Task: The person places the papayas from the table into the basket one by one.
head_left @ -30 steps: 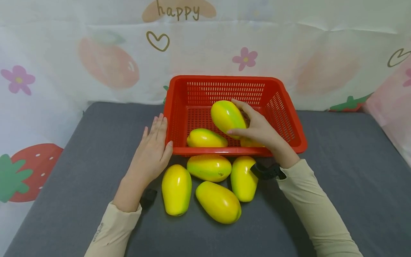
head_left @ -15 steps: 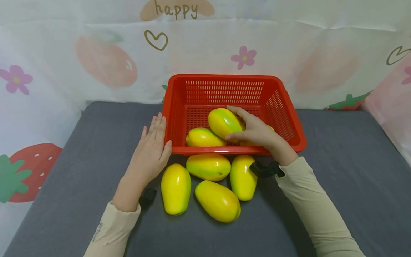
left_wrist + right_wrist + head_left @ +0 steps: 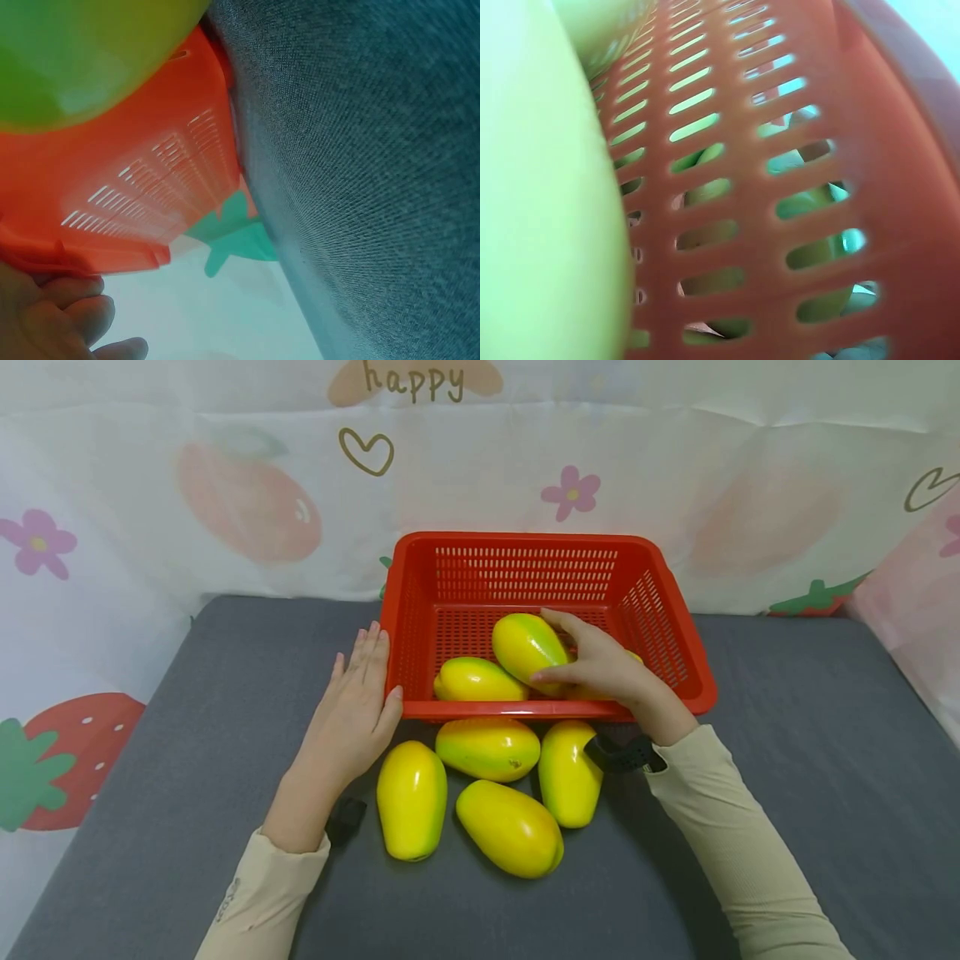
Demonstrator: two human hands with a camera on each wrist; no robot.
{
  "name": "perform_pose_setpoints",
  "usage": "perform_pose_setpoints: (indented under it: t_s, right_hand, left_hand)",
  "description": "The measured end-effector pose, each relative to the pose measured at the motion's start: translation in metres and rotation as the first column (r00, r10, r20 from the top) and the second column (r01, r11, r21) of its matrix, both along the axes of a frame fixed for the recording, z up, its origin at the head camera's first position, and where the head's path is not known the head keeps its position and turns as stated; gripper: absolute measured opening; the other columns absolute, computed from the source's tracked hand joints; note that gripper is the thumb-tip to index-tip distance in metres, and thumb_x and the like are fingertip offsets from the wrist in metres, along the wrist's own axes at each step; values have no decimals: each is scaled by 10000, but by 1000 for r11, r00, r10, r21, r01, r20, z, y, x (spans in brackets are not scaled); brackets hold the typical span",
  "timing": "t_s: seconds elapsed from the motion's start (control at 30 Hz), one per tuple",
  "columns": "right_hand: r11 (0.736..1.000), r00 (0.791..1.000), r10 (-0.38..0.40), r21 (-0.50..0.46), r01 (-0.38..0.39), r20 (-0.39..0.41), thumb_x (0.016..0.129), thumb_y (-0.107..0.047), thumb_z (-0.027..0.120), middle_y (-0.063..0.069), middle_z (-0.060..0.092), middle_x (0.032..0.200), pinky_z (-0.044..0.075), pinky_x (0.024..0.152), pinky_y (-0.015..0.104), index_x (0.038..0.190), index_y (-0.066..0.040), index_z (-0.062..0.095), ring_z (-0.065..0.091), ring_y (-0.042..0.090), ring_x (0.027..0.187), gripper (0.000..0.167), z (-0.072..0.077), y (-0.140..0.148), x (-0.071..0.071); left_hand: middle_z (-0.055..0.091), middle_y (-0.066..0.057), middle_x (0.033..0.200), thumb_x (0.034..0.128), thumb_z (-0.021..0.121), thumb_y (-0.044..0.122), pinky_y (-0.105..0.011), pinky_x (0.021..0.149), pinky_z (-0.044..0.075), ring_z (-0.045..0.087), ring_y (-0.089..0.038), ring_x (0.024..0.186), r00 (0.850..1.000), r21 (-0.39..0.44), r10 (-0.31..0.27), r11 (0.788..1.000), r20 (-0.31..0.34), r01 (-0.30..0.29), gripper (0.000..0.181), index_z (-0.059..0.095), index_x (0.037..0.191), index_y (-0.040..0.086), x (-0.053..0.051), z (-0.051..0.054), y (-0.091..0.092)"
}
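Note:
In the head view a yellow-green mango [image 3: 527, 647] lies in the grip of my right hand [image 3: 606, 670], thumb on the near side and fingers on the far side. This mango is low inside the red plastic basket [image 3: 517, 709], close to another mango [image 3: 480, 680] at the basket's front left. A further mango [image 3: 635, 657] is mostly hidden behind my right hand. My left hand [image 3: 348, 727] rests with straight fingers along the basket's left side, its thumb at the front left corner. The left wrist view shows its fingertips [image 3: 90, 315] by the basket rim.
Outside the basket's front wall, several mangoes lie on the grey cloth: one crosswise [image 3: 487, 749], one at left [image 3: 412, 802], one nearest me [image 3: 510, 829] and one at right [image 3: 570, 775]. A printed curtain [image 3: 480, 452] hangs behind the basket.
My right hand has lowered the mango deeper into the basket, then shifted it slightly right. The left hand has stayed against the basket's side.

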State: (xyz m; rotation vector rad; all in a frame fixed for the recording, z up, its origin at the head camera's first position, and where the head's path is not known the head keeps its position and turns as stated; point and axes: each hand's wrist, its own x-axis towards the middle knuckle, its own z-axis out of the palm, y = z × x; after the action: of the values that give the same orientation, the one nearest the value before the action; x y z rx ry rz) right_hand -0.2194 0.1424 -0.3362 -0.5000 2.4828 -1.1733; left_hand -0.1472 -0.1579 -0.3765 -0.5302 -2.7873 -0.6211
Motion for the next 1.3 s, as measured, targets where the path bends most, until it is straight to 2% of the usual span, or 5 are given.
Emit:
perform_pose_setpoints:
  t_s: [0.33,0.6,0.9,1.03,1.3]
  right_hand:
    - [1000,1000,-12,-8,12,-22,803,-199,752,159,409,1425,347,1040,466,1477,-38,273,422,316,1250,843,1,0,2]
    - [996,999,-15,-89,12,-33,820,-100,724,158,333,1488,285,1087,443,1456,3,310,319,289,1359,766,0,1,3]
    - [987,994,-56,-158,40,-98,844,-102,699,136,404,1447,309,1080,409,1423,-17,390,388,272,1318,662,2,2,8]
    - [970,990,-81,-237,51,-118,856,-88,683,120,434,1427,320,1075,389,1403,-28,429,410,249,1304,606,5,5,19]
    - [944,983,-107,-325,52,-152,852,-61,681,108,482,1388,368,1033,414,1365,-42,484,461,269,1264,549,7,18,53]
  left_hand:
    - [108,-184,1554,981,368,240,-539,1118,110,90,-306,1430,1000,-4,5,1000,17,-5,619,152,1479,-59,2,0,-1]
    - [98,-177,1557,981,371,236,-540,1117,109,79,-295,1432,1000,-3,5,1000,18,-5,619,150,1479,-60,2,0,-1]
    - [120,-198,1550,981,376,231,-545,1115,114,97,-315,1428,1000,1,3,1000,16,-3,617,155,1476,-65,2,-1,-1]
    - [115,-196,1551,983,373,234,-542,1117,108,84,-305,1431,1000,2,2,1000,23,-2,619,149,1478,-62,1,-1,-1]
    - [102,-188,1555,984,370,236,-533,1121,97,65,-290,1434,999,-1,5,1000,35,-5,624,134,1482,-56,1,0,-1]
